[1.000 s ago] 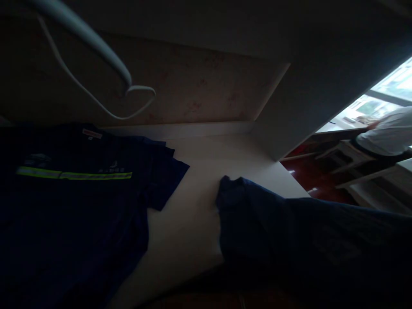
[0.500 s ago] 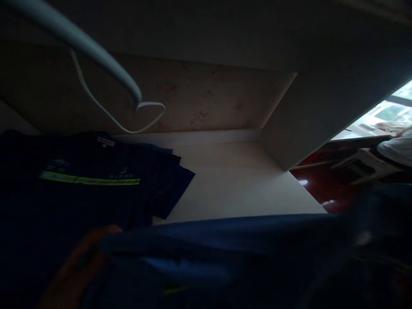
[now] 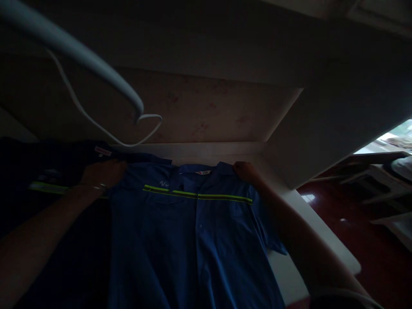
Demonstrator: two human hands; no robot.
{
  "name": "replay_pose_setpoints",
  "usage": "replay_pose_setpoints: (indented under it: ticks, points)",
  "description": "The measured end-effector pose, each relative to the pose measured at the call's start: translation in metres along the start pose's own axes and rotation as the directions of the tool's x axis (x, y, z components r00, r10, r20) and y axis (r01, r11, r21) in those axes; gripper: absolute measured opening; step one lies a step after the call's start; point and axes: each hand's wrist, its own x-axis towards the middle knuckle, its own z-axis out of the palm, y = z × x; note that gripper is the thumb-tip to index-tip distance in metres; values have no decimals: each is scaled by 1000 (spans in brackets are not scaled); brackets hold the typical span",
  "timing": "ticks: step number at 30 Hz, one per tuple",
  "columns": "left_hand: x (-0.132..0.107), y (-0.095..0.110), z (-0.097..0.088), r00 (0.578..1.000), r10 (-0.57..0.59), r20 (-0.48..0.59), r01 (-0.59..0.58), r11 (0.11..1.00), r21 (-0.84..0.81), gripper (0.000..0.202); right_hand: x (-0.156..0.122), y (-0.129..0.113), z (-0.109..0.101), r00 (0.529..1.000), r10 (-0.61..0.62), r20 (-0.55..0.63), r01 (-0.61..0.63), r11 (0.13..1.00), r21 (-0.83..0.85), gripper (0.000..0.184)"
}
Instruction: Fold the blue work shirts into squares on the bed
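Note:
A blue work shirt with a yellow-green reflective stripe lies spread, front up, on the white table. My left hand is closed on its left shoulder. My right hand grips the right shoulder beside the collar. Both arms reach forward over the cloth. A second, darker shirt with the same stripe lies flat to the left, partly under the blue one.
A pale curved bar with a looped white cord hangs above the table's left. A wall panel stands behind the table and a slanted panel to the right. Red floor lies beyond the table's right edge. The scene is dim.
The blue shirt, bunched at the right a second ago, swept across in front and now lies spread on the table. Both hands have reached forward to its shoulders.

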Motion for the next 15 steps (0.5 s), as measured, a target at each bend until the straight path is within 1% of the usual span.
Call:
replay_pose_setpoints:
  ticks: [2, 3, 5, 7, 9, 11, 12, 13, 15]
  points:
    - [1, 14, 9, 999, 37, -10, -36, 994, 108, 33, 10, -3, 24, 998, -41, 48, 40, 999, 16, 38]
    - [0, 25, 14, 998, 59, -16, -56, 987, 150, 34, 13, -3, 34, 995, -67, 80, 64, 997, 33, 36]
    - [0, 52, 25, 989, 147, -19, -141, 974, 177, 42, 18, -2, 47, 985, -115, 132, 105, 991, 80, 35]
    - [5, 80, 36, 966, 257, -1, -256, 961, 109, 43, 24, -1, 52, 980, -132, 149, 114, 986, 123, 41]
    - [18, 101, 47, 944, 329, 34, -329, 944, -7, 48, 29, 0, 54, 982, -118, 145, 96, 983, 155, 47]
    - [36, 112, 56, 932, 344, 117, -338, 939, -69, 60, 30, 0, 55, 980, -108, 166, 78, 981, 177, 48]
    - [46, 115, 60, 924, 339, 177, -331, 941, -73, 62, 29, 0, 56, 975, -119, 187, 85, 980, 183, 46]
    - [54, 115, 63, 912, 335, 238, -329, 942, -63, 58, 27, 0, 58, 967, -142, 212, 103, 977, 187, 44]
    - [67, 115, 68, 882, 339, 328, -339, 939, -61, 40, 24, 1, 63, 951, -191, 244, 148, 972, 185, 36]
